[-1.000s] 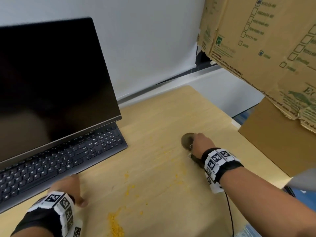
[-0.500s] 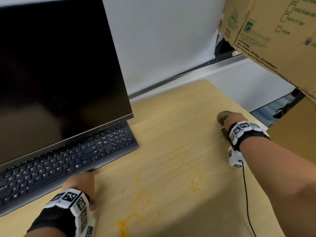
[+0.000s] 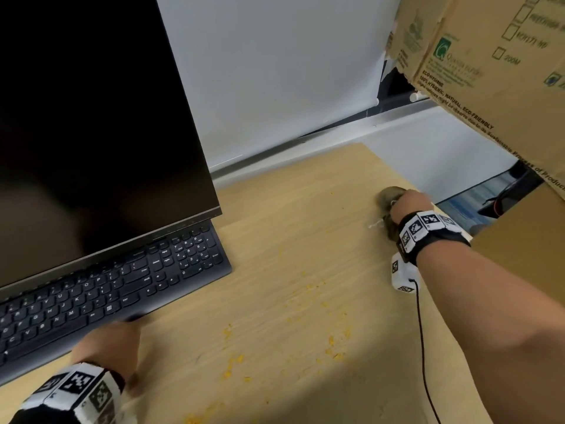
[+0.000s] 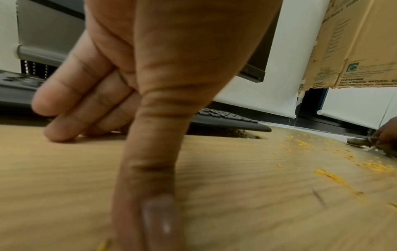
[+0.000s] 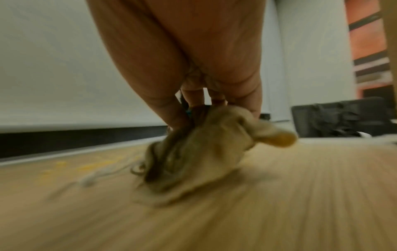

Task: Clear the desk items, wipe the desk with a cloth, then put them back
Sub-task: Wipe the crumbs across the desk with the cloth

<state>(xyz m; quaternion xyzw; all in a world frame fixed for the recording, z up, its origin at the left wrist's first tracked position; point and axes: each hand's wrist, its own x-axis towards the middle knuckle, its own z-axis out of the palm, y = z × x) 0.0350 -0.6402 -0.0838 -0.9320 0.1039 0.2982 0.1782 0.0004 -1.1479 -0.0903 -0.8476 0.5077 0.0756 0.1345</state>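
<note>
Your right hand [image 3: 408, 206] has its fingers [image 5: 249, 95] curled round a bunched tan cloth [image 5: 199, 152], pressing it onto the wooden bench [image 3: 290, 240] near the far right edge. Your left hand [image 3: 107, 350] rests on the bench just in front of the black keyboard [image 3: 107, 289], fingers [image 4: 71, 95] straight and holding nothing, thumb touching the wood. Yellow crumbs [image 3: 333, 344] lie scattered between your hands. The dark monitor [image 3: 91, 133] stands over the keyboard.
</note>
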